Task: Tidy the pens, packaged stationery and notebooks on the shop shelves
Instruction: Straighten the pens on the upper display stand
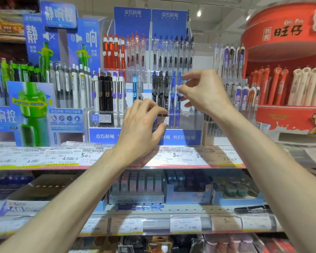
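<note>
So the person's mid-tidy on the clear acrylic pen display [186,123] on the upper shelf [117,166]. Left hand [140,132] is pinching the lower barrel of one of the black pens [161,92] between thumb and fingers, right hand [202,94] has its fingertips closed lightly on the blue pens [176,88] just beside them, both sets standing upright in the front row. Most of the rack already looks lined up, red pens [113,52] up top are neat, so it's probably this front row getting straightened. The lower shelf's packaged stationery [137,187] and anything like notebooks looks untouched, so plenty left by the look of it. Readable stuff: the display base says 点石制笔, the blue signs on the left say 静响控, the red stand [281,31] says 旺仔, price tags show 3.00 and 5.00
</note>
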Demonstrator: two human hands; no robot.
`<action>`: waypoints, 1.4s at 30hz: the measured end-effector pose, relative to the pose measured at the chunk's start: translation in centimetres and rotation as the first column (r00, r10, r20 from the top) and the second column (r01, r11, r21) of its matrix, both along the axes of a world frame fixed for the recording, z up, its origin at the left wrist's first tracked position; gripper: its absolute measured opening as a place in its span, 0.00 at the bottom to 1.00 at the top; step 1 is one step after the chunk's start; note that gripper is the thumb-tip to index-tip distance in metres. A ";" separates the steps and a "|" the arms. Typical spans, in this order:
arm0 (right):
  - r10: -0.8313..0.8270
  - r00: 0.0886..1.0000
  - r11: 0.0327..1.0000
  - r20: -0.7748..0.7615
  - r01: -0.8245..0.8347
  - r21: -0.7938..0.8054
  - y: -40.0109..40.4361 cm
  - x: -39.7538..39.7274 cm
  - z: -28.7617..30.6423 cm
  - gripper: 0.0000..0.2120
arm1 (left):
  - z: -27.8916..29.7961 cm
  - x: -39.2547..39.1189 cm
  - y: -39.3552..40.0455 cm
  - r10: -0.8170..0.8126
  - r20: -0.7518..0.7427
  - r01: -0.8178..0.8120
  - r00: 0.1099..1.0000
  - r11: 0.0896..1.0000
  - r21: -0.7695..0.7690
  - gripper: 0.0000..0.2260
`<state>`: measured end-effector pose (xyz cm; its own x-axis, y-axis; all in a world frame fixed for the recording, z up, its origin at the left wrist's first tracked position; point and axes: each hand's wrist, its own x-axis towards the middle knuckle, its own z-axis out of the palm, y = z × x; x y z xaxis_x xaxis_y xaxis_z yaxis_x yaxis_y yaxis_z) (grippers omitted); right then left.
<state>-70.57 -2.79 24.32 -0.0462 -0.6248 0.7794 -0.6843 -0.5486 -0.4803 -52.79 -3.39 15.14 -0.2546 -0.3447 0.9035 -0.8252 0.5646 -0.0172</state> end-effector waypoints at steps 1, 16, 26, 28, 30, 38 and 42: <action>0.000 1.000 1.000 -0.009 0.001 0.015 0.0 0.0 0.0 0.19 | 0.0 0.0 0.0 -0.004 -0.003 0.004 1.000 1.000 -0.001 0.13; -0.033 0.999 0.999 0.021 0.033 -0.007 -1.0 0.1 -1.0 0.17 | -0.2 0.1 -0.2 -0.045 -0.022 0.045 0.999 0.999 0.008 0.12; 0.023 0.996 1.000 0.082 -0.022 -0.016 1.5 0.4 -3.3 0.22 | -0.2 0.8 0.9 -0.128 -0.055 0.132 0.990 0.988 0.083 0.13; 0.011 0.998 0.999 0.067 -0.009 -0.033 2.8 0.2 -4.4 0.22 | -0.5 1.2 1.7 -0.173 -0.089 0.182 0.981 0.978 0.106 0.13; 0.020 0.997 0.998 0.072 -0.017 -0.052 4.0 0.1 -5.7 0.21 | -1.1 1.6 2.7 -0.197 -0.135 0.213 0.971 0.970 0.119 0.13; 0.146 0.973 0.987 0.178 -0.131 -0.092 8.1 0.3 -14.8 0.10 | -7.4 4.3 8.2 -0.271 -0.553 0.420 0.788 0.893 0.160 0.10; 0.169 0.967 0.977 0.189 -0.140 -0.161 9.5 0.8 -18.6 0.09 | -10.5 5.5 9.6 -0.249 -0.563 0.351 0.788 0.933 0.079 0.09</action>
<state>-69.73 6.74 5.68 -0.1224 -0.5178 0.8467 -0.4835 -0.7140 -0.5065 -47.30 6.16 4.60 0.1353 -0.4929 0.8595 -0.4612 0.7364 0.4949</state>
